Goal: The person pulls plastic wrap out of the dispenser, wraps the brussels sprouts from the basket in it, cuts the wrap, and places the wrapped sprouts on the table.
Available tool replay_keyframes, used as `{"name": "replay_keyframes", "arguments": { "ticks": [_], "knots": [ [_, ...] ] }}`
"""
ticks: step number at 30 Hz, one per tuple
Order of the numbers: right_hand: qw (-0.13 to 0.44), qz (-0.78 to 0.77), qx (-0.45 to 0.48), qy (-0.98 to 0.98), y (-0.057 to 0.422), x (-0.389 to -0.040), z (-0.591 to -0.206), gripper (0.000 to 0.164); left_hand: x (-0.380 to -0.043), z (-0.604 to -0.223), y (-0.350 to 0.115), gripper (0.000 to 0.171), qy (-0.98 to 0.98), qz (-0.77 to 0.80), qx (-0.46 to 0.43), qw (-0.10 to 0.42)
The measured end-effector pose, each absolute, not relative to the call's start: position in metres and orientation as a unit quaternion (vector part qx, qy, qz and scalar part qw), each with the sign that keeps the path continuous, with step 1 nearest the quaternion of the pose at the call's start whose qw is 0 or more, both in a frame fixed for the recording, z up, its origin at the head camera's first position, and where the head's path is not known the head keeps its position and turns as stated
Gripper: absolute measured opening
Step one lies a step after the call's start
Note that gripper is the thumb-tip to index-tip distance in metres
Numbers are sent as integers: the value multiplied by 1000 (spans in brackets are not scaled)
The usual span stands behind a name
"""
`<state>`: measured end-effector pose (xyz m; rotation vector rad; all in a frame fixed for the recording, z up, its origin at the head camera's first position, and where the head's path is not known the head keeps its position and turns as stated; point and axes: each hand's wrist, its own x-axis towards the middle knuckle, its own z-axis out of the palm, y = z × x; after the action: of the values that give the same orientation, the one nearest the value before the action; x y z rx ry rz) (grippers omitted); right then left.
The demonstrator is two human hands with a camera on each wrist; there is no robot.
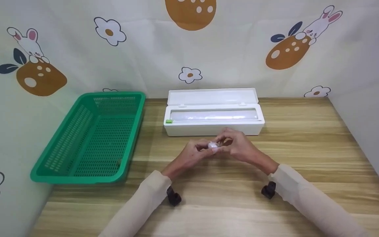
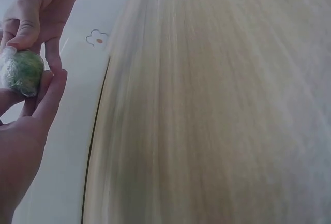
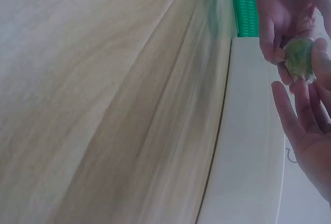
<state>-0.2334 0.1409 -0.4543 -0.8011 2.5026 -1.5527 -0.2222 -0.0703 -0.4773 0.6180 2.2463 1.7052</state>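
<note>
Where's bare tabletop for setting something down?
Bare: table right of the white box, up to the side wall, and in front between the sleeves. Crowded: before the box, where left hand and right hand hold a wrapped green item.

left hand (image 1: 192,151) and right hand (image 1: 241,146) pinch close together, forearms (image 1: 137,204) slanting inward from either side.

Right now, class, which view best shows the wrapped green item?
The left wrist view: the wrapped green item looks largest there, its green clear. The right wrist shows it smaller, partly covered; the head, a pale patch between left hand and right hand.
</note>
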Motion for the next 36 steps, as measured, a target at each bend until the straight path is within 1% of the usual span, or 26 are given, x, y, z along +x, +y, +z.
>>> {"name": "replay_keyframes", "arguments": {
  "ticks": [5,12,14,16,20,23,26,30,33,36],
  "knots": [
    [40,-509,-255,821,138,-234,-458,22,-224,-481,-71,24,778,572,240,103],
    [67,-510,-269,815,145,-234,-463,14,-220,-482,-70,23,793,541,262,97],
    [79,-521,-261,809,146,-233,-465,15,-220,-482,-69,23,799,533,264,89],
    [94,-540,-239,802,146,-233,-465,17,-220,-481,-67,24,803,531,260,77],
    [119,-589,-166,782,144,-233,-466,24,-220,-480,-64,28,804,541,240,59],
    [118,-607,-132,775,140,-232,-467,23,-219,-481,-63,31,806,543,229,56],
    [106,-626,-123,763,137,-232,-470,22,-218,-484,-63,31,803,549,226,45],
    [97,-650,-122,744,137,-233,-475,26,-220,-484,-64,35,792,563,232,51],
    [88,-642,-124,751,139,-234,-477,27,-224,-481,-67,34,775,581,233,85],
    [77,-634,-127,759,140,-235,-479,28,-226,-480,-70,31,759,604,214,114]
  ]
}}
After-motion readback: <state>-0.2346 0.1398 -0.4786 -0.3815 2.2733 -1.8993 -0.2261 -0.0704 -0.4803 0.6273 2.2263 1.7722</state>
